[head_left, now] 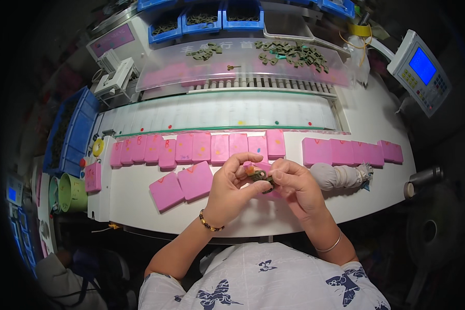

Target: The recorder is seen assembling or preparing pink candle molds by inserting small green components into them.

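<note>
While curving outward at the near edge, one white table [134, 206]. Beyond it, three blue bins [165, 36] side by side, with dark green pieces [200, 19] inside. On it, about eleven pink blocks [219, 148] in a row, roughly five more grouped at right, two askew in front. Above it, left hand [235, 190] with curled, half-parted fingers, right hand [297, 190] with closely bent ones, together grasping one partly hidden small green piece [257, 176].
</note>
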A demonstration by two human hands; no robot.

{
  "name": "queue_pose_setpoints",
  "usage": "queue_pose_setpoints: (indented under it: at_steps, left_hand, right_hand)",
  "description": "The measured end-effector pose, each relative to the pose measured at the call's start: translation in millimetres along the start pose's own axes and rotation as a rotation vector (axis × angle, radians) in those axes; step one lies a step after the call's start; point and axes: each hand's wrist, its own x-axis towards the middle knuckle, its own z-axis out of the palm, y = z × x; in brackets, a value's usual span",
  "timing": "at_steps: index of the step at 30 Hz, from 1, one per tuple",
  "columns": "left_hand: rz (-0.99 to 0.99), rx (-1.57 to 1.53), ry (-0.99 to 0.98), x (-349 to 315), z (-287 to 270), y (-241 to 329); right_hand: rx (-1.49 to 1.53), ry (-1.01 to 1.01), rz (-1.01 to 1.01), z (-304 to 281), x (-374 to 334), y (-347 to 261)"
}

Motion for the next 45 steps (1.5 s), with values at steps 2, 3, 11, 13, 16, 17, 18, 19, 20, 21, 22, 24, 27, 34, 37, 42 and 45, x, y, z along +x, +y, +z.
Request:
queue_pose_setpoints:
  at_steps: [2, 3, 11, 13, 16, 17, 18, 19, 20, 21, 22, 24, 27, 34, 37, 42, 45]
  left_hand:
    - [0.088, 0.120, -0.047, 0.0, -1.2, 0.8]
    - [0.087, 0.120, -0.047, 0.3, -2.1, 0.9]
    - [0.053, 0.156, 0.069, 2.7, -4.7, -1.4]
    - [0.018, 0.153, 0.088, 3.6, -2.5, 0.5]
    - [0.003, 0.095, 0.089, 4.5, 0.3, -3.5]
    - [0.024, 0.041, 0.070, 4.0, 1.0, -5.5]
    - [0.023, 0.041, 0.069, 2.8, 1.5, -6.0]
    - [0.025, 0.011, 0.035, 1.1, 1.9, -6.6]
    - [0.027, -0.020, 0.002, 0.0, 2.0, -6.7]
    - [0.025, -0.021, -0.001, 0.4, 2.3, -5.4]
    - [0.005, -0.013, -0.005, 0.3, 2.1, -2.4]
    - [-0.015, -0.005, -0.009, 0.8, -2.6, 0.7]
    - [0.087, 0.120, 0.076, 2.7, -8.9, 3.1]
    - [0.063, 0.170, 0.035, -2.1, -7.1, 0.2]
    - [0.062, 0.101, 0.043, -4.7, -7.6, -2.7]
    - [0.303, -0.080, 0.420, 7.8, -57.6, 12.5]
    - [0.218, 0.351, 0.410, 2.2, -58.1, 29.8]
  right_hand:
    - [0.088, -0.029, 0.188, -8.8, 1.8, 0.6]
    - [0.089, -0.028, 0.188, -10.7, 1.7, 0.3]
    - [-0.456, 0.180, -0.216, 6.8, 7.4, -9.0]
    - [-0.506, 0.130, -0.226, 5.4, 6.9, -4.7]
    - [-0.554, 0.035, -0.252, 13.7, 2.4, 2.2]
    - [-0.553, -0.008, -0.270, 16.2, 1.4, 3.4]
    - [-0.553, -0.007, -0.270, 15.5, 1.4, 3.9]
    - [-0.555, 0.008, -0.296, 13.7, 2.0, 5.2]
    - [-0.555, 0.023, -0.321, 11.9, 2.7, 6.8]
    - [-0.556, 0.026, -0.321, 9.0, 3.8, 8.4]
    - [-0.542, 0.045, -0.360, 6.0, 4.9, 10.2]
    - [-0.528, 0.063, -0.398, 2.9, 4.1, 8.5]
    - [-0.488, 0.059, -0.244, 3.7, -1.6, -0.1]
    - [-0.381, 0.088, -0.084, 20.3, -7.3, -2.2]
    - [-0.406, 0.095, -0.091, 16.5, -7.8, 3.1]
    - [-0.449, 0.269, -0.138, 0.2, -13.8, -8.5]
    - [-0.515, 0.268, -0.164, -21.2, -15.0, -14.9]
